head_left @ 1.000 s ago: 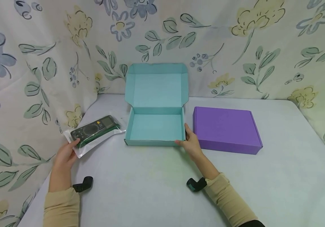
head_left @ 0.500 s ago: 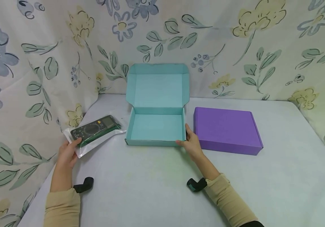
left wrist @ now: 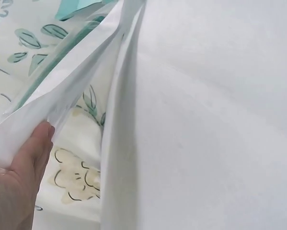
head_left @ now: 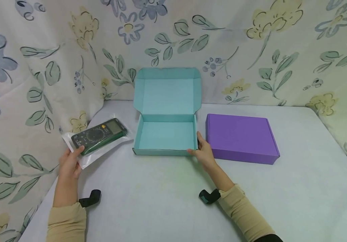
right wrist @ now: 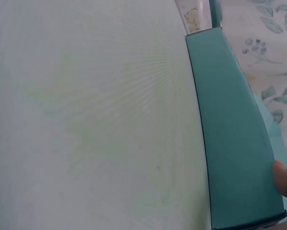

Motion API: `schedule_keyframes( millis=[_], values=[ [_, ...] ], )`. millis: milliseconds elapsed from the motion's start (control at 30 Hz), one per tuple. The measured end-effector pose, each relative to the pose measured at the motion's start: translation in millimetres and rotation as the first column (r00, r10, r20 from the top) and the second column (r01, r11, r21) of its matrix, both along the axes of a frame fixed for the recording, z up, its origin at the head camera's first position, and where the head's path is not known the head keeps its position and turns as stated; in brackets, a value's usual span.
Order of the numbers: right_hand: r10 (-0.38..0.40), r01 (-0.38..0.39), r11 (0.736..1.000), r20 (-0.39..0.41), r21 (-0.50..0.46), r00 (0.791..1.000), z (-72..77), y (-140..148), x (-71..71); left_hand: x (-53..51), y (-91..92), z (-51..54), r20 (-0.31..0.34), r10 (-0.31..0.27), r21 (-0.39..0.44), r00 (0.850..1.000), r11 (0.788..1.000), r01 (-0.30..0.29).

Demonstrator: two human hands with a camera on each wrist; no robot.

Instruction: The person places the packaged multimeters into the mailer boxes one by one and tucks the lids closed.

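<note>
A digital multimeter (head_left: 93, 135) with a green edge lies inside a clear and white plastic bag (head_left: 101, 156). My left hand (head_left: 68, 164) holds the bag's near left end, thumb on top, slightly above the table. In the left wrist view, the white side of the bag shows beside the left hand (left wrist: 23, 175). A teal cardboard box (head_left: 165, 152) stands in the middle with its lid raised and nothing inside. My right hand (head_left: 206, 155) grips its front right corner, thumb over the front edge. The right wrist view shows the box's front wall (right wrist: 234, 129) and part of that thumb.
A closed purple box (head_left: 241, 137) sits right of the teal one, close to my right hand. White cloth covers the table (head_left: 149, 201). A floral curtain (head_left: 237, 60) hangs behind it and along the left side.
My left hand has lifted and tilted the bagged multimeter a little, shifting it slightly left and showing more of its face. The right hand and both boxes stay in place.
</note>
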State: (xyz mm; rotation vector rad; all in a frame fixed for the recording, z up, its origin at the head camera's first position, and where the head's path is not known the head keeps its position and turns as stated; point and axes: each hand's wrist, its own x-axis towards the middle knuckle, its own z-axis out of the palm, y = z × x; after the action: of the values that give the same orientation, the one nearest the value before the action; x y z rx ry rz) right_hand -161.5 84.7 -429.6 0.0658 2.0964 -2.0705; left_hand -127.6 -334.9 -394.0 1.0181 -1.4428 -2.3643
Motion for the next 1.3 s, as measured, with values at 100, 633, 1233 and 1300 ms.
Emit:
schedule_keyframes(
  millis=[100,633,1233,1300],
  values=[
    [0.002,-0.002,1.0,-0.002,0.0,1.0,1.4,-0.9,0.1,-0.3,0.1,4.2,-0.052,0.052,0.049,0.997,0.998,-0.049],
    [-0.009,0.009,1.0,0.004,0.005,1.0,0.6,-1.6,2.4,6.2,5.1,15.9,-0.169,0.092,0.154,0.981,0.986,-0.066],
    [0.001,-0.001,1.0,-0.006,0.007,1.0,2.8,-0.6,0.5,2.0,34.4,28.7,-0.178,-0.129,0.068,0.976,0.987,0.143],
    [0.004,-0.004,1.0,-0.007,0.008,1.0,2.1,-0.7,0.5,2.6,36.5,29.0,-0.194,-0.134,0.067,0.972,0.987,0.149]
  ],
)
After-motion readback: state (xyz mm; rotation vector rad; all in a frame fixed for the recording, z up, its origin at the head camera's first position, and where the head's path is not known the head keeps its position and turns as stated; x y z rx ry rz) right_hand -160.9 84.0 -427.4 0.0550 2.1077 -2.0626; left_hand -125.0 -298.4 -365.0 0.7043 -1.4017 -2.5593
